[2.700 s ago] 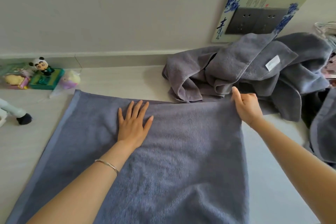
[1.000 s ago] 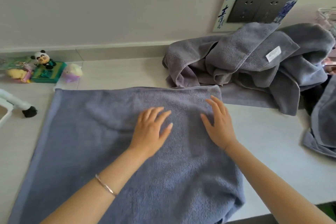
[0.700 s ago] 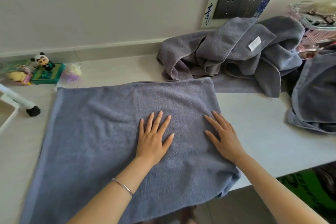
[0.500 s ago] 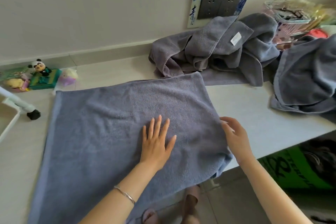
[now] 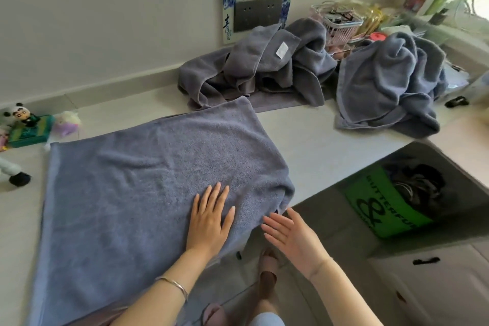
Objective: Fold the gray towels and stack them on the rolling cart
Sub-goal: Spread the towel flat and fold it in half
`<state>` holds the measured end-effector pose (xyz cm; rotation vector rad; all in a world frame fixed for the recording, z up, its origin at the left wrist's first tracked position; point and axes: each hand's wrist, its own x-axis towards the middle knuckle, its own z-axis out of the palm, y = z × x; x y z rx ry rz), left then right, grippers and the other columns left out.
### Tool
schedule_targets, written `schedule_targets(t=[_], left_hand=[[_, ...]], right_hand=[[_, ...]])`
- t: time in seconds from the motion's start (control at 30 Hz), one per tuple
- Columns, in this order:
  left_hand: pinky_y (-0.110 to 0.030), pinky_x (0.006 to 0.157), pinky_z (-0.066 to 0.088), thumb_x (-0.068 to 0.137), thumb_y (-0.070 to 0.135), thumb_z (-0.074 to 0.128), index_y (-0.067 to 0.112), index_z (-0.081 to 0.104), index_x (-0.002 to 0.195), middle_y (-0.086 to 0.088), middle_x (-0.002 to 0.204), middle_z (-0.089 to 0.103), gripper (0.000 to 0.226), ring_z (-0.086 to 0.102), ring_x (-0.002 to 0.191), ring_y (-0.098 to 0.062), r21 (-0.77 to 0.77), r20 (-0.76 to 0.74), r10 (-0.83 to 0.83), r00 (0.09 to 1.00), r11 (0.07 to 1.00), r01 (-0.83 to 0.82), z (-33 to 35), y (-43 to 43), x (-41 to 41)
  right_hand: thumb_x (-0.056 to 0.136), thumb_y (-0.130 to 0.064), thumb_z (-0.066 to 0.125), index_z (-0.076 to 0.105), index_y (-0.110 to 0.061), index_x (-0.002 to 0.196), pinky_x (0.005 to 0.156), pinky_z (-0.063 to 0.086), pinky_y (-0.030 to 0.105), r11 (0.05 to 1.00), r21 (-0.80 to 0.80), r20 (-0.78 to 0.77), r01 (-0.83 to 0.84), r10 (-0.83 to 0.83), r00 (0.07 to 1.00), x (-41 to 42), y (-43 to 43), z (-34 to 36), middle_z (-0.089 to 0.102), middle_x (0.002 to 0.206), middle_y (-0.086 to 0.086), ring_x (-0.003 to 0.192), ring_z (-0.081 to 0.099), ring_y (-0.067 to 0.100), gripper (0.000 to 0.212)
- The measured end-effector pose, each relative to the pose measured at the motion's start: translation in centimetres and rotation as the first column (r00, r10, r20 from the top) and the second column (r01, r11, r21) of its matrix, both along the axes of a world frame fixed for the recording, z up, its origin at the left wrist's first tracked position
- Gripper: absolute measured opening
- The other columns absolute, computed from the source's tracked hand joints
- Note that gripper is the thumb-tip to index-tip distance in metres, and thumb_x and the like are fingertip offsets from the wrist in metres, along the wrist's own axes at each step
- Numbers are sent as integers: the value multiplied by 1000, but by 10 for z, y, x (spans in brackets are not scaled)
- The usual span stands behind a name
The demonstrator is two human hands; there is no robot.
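A gray towel (image 5: 148,182) lies flat on the white counter (image 5: 317,151), its near part hanging over the front edge. My left hand (image 5: 210,222) rests flat on it near that edge, fingers straight. Beside the towel's hanging right corner my right hand (image 5: 288,235) is held off the counter with fingers spread, holding nothing. A crumpled gray towel heap (image 5: 264,71) lies against the wall behind. Another crumpled gray towel (image 5: 389,82) sits to the right. No rolling cart is in view.
Small toys with a panda figure (image 5: 21,116) stand at the back left, and a white piece with a black tip (image 5: 16,177) lies nearby. A pink wire basket (image 5: 341,24) stands behind the heaps. A green bag (image 5: 386,206) and white cabinet (image 5: 436,286) lie below right.
My right hand has slid off the towel's right side and now hangs past the counter edge. The left hand has moved nearer along the towel. The view has swung right.
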<state>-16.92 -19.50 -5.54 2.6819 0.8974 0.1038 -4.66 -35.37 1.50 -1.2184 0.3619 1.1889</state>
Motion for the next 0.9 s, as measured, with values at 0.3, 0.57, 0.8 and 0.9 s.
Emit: schedule_targets(t=[0.3, 0.57, 0.8, 0.9], left_hand=[[-38, 116, 6, 98, 55, 5, 21, 35, 145, -1, 153, 32, 65, 26, 142, -20, 17, 39, -7, 999, 1000, 6, -2, -2, -2], [-40, 115, 12, 98, 53, 7, 21, 39, 143, -3, 150, 37, 64, 32, 140, -21, 23, 35, 3, 999, 1000, -4, -3, -2, -2], [-40, 115, 12, 98, 54, 5, 22, 38, 143, -2, 151, 36, 65, 31, 140, -21, 35, 20, 10, 1000, 999, -11, -4, -2, -2], [-40, 114, 12, 98, 54, 4, 21, 37, 144, -2, 151, 36, 65, 32, 140, -21, 39, 5, 16, 1000, 999, -16, -3, -3, -1]], right_hand=[[97, -34, 46, 41, 1, 137, 92, 45, 35, 997, -48, 20, 55, -54, 998, -6, 18, 4, 58, 122, 13, 114, 54, 27, 53], [95, -25, 51, 38, -4, 136, 85, 46, 35, 996, -59, -4, 72, -72, 997, -7, 24, 5, 55, 122, 16, 104, 57, 27, 48], [93, -33, 52, 58, -8, 122, 83, 46, 27, 1000, 23, 4, 13, -14, 1000, -3, 16, -3, 64, 110, 5, 92, 59, 17, 38], [93, -33, 52, 59, -8, 120, 99, 41, 30, 989, 147, -47, 22, -15, 999, -1, 26, 5, 66, 112, 8, 108, 59, 20, 38]])
